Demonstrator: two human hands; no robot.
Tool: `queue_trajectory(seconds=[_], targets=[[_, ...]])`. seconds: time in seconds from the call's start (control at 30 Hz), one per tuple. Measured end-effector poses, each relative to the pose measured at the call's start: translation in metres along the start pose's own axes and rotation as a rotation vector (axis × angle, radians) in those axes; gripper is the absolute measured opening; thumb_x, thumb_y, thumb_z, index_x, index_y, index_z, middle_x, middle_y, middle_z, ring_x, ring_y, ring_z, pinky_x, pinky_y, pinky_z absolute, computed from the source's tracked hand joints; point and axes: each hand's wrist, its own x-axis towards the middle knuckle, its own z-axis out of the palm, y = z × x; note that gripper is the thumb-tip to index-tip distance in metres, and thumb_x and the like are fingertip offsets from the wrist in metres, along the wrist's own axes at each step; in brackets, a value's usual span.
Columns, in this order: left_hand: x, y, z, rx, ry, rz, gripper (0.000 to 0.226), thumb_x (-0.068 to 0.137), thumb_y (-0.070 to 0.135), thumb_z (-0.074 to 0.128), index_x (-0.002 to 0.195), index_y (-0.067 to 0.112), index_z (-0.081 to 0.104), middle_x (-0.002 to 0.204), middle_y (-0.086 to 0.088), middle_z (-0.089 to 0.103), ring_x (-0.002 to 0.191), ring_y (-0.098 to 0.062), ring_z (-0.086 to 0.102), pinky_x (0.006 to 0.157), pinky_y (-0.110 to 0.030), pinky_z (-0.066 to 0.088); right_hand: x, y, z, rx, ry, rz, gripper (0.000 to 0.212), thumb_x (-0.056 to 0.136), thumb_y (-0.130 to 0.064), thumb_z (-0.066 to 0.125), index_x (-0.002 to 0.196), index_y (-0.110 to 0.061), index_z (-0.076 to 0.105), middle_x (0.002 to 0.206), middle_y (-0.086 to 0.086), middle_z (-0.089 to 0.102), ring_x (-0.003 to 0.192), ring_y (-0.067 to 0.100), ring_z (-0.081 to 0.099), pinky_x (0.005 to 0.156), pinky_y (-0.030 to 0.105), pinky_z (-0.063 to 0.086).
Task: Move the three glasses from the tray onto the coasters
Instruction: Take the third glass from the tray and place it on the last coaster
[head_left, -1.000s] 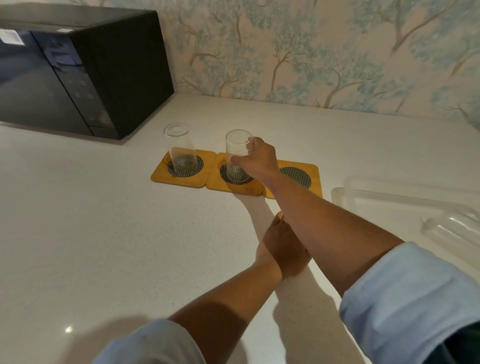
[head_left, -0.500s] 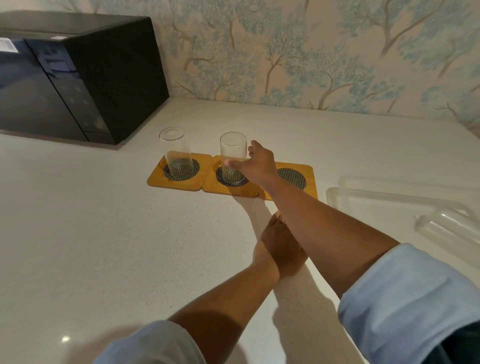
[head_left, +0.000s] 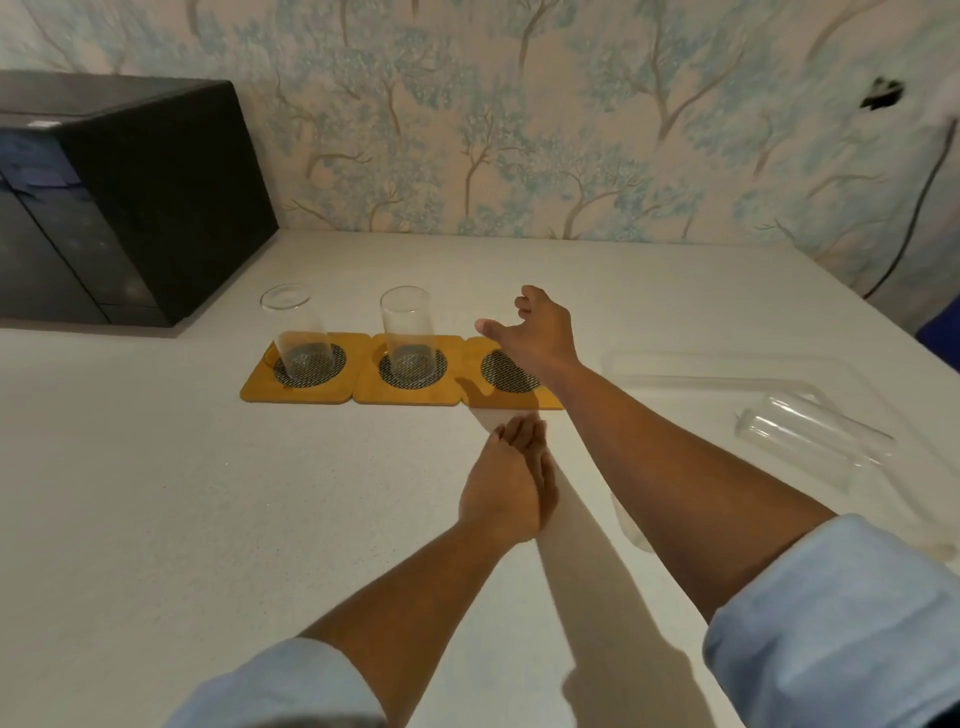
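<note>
Third glass (head_left: 810, 447) on its side in tray (head_left: 727, 364): fragile, slippery; best held mid-wall. Right hand (head_left: 540, 332) grip open, empty; left hand (head_left: 506, 483) flat on worktop (head_left: 208, 519).

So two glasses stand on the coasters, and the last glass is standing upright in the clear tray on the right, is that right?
Not quite. The head view shows the last glass lying on its side in the clear tray, not upright. The rest holds: two glasses, the left and the middle, stand on the coasters.
</note>
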Motion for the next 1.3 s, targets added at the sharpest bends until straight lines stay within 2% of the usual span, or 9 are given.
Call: queue_trajectory(seconds=[0.1, 0.13, 0.3, 0.43, 0.6, 0.8, 1.07, 1.17, 1.3], targets=[[-0.004, 0.004, -0.010, -0.131, 0.003, -0.044, 0.051, 0.100, 0.035, 0.037, 0.147, 0.016, 0.030, 0.150, -0.001, 0.039, 0.138, -0.024, 0.037, 0.115, -0.037, 0.026, -0.005, 0.009, -0.029, 0.007, 0.076, 0.019, 0.088, 0.078, -0.036, 0.080, 0.146, -0.004, 0.036, 0.143, 0.013, 0.050, 0.132, 0.026, 0.047, 0.107, 0.039, 0.044], [-0.005, 0.006, -0.013, -0.113, 0.045, -0.007, 0.049, 0.100, 0.036, 0.037, 0.144, 0.015, 0.035, 0.147, -0.002, 0.043, 0.135, -0.024, 0.041, 0.114, -0.038, 0.029, -0.007, 0.012, -0.039, 0.003, 0.104, 0.025, 0.086, 0.078, -0.035, 0.080, 0.145, -0.004, 0.037, 0.142, 0.013, 0.051, 0.132, 0.026, 0.048, 0.106, 0.039, 0.044], [0.001, 0.009, -0.004, -0.020, -0.023, 0.048, 0.052, 0.103, 0.033, 0.017, 0.151, 0.014, 0.019, 0.161, -0.004, 0.014, 0.149, -0.022, 0.009, 0.118, -0.033, 0.004, -0.018, 0.035, -0.089, -0.051, 0.227, 0.083, 0.078, 0.080, -0.032, 0.078, 0.142, -0.005, 0.041, 0.140, 0.012, 0.053, 0.130, 0.026, 0.049, 0.105, 0.038, 0.044], [0.003, 0.025, -0.003, -0.031, -0.054, 0.069, 0.053, 0.103, 0.035, 0.016, 0.152, 0.015, 0.015, 0.162, -0.002, 0.007, 0.149, -0.021, 0.003, 0.119, -0.034, 0.004, -0.029, 0.057, -0.126, -0.145, 0.308, 0.139, 0.071, 0.082, -0.028, 0.075, 0.140, -0.004, 0.043, 0.139, 0.012, 0.054, 0.130, 0.028, 0.050, 0.104, 0.037, 0.043], [0.008, 0.033, 0.011, 0.030, -0.060, 0.097, 0.053, 0.102, 0.034, 0.012, 0.152, 0.014, 0.017, 0.161, -0.004, 0.012, 0.149, -0.020, 0.006, 0.122, -0.039, 0.006, -0.049, 0.083, -0.164, -0.354, 0.360, 0.248, 0.063, 0.081, -0.020, 0.070, 0.136, -0.001, 0.046, 0.137, 0.015, 0.052, 0.128, 0.032, 0.048, 0.101, 0.039, 0.044], [0.010, 0.030, 0.014, 0.043, -0.048, 0.112, 0.054, 0.102, 0.034, 0.011, 0.152, 0.013, 0.015, 0.161, -0.004, 0.010, 0.149, -0.020, 0.006, 0.122, -0.038, 0.005, -0.061, 0.114, -0.190, -0.760, 0.259, 0.413, 0.046, 0.076, -0.017, 0.064, 0.118, -0.004, 0.054, 0.125, 0.017, 0.052, 0.123, 0.036, 0.045, 0.110, 0.048, 0.032], [0.009, 0.030, 0.014, 0.050, -0.035, 0.113, 0.054, 0.103, 0.035, 0.011, 0.152, 0.016, 0.015, 0.161, -0.002, 0.010, 0.149, -0.019, 0.006, 0.120, -0.034, 0.000, -0.070, 0.147, -0.198, -1.089, 0.115, 0.553, 0.067, 0.086, -0.026, 0.058, 0.144, -0.002, 0.033, 0.143, 0.016, 0.039, 0.137, 0.036, 0.031, 0.116, 0.059, 0.016], [0.009, 0.029, 0.016, 0.046, -0.039, 0.110, 0.054, 0.103, 0.036, 0.011, 0.152, 0.016, 0.015, 0.162, -0.001, 0.009, 0.149, -0.019, 0.005, 0.118, -0.033, -0.003, -0.073, 0.149, -0.197, -1.176, 0.139, 0.538, 0.062, 0.085, -0.019, 0.058, 0.140, 0.000, 0.039, 0.137, 0.016, 0.037, 0.129, 0.036, 0.040, 0.114, 0.056, 0.024], [0.010, 0.028, 0.018, 0.041, -0.049, 0.105, 0.055, 0.102, 0.037, 0.010, 0.153, 0.017, 0.013, 0.162, -0.001, 0.008, 0.149, -0.018, 0.004, 0.120, -0.034, -0.001, -0.077, 0.146, -0.196, -1.231, 0.129, 0.495, 0.047, 0.082, -0.023, 0.063, 0.124, -0.004, 0.055, 0.122, 0.013, 0.048, 0.110, 0.030, 0.056, 0.100, 0.041, 0.043]])
